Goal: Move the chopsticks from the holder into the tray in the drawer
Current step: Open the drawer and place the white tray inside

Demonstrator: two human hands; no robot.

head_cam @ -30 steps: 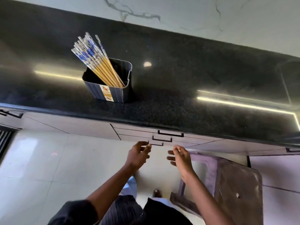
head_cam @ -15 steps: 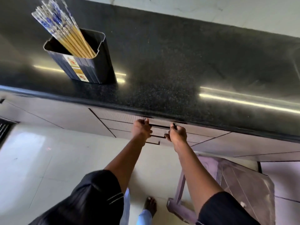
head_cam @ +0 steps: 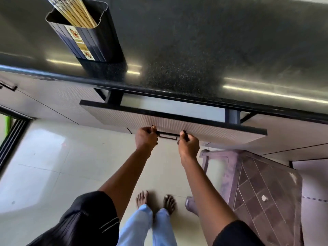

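Note:
A dark ribbed holder (head_cam: 85, 41) stands on the black countertop (head_cam: 195, 50) at the upper left, with several yellow chopsticks (head_cam: 79, 15) leaning in it; their tips are cut off by the frame's top. Below the counter edge, the top drawer (head_cam: 177, 121) is pulled partly out. My left hand (head_cam: 145, 137) and my right hand (head_cam: 188, 144) both grip the drawer's black handle (head_cam: 167, 134), one at each end. The drawer's inside shows only as a pale strip; no tray is visible.
A purple plastic stool (head_cam: 257, 189) stands on the floor right of my legs, under the cabinets. Pale floor tiles (head_cam: 53, 166) spread to the left. More cabinet fronts (head_cam: 44, 96) flank the drawer.
Both hands rose from below the cabinet, took the top drawer's handle, and pulled the drawer partly out. The view has moved closer and lower, so the holder sits higher in frame.

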